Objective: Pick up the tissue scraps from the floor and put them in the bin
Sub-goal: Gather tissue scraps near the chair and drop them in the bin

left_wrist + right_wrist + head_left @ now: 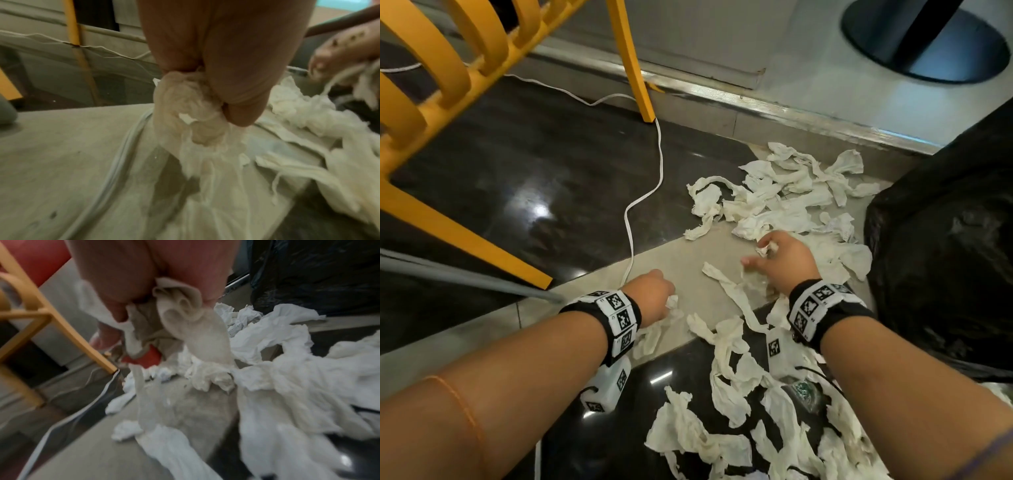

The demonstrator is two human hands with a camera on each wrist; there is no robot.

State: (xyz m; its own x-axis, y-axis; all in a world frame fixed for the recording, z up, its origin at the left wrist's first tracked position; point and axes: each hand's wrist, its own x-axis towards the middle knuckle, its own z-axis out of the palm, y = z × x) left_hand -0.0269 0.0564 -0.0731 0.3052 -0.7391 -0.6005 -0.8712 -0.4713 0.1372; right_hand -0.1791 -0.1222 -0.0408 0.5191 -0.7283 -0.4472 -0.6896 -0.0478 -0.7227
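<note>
Torn white tissue scraps (774,202) lie scattered over the floor, from the metal threshold down to the bottom edge of the head view. My left hand (654,298) is low over the beige tile and grips a bunched tissue strip (191,112) whose tail trails down to the floor. My right hand (780,257) is further right and holds a wad of tissue scraps (185,316), with strips hanging from it onto the pile. A black bin bag (945,246) stands right beside the right hand.
A yellow chair (448,102) stands at the left, one leg (633,65) near the threshold. A white cable (647,192) snakes across the dark glossy floor towards my left hand. A black round table base (924,44) sits at the top right.
</note>
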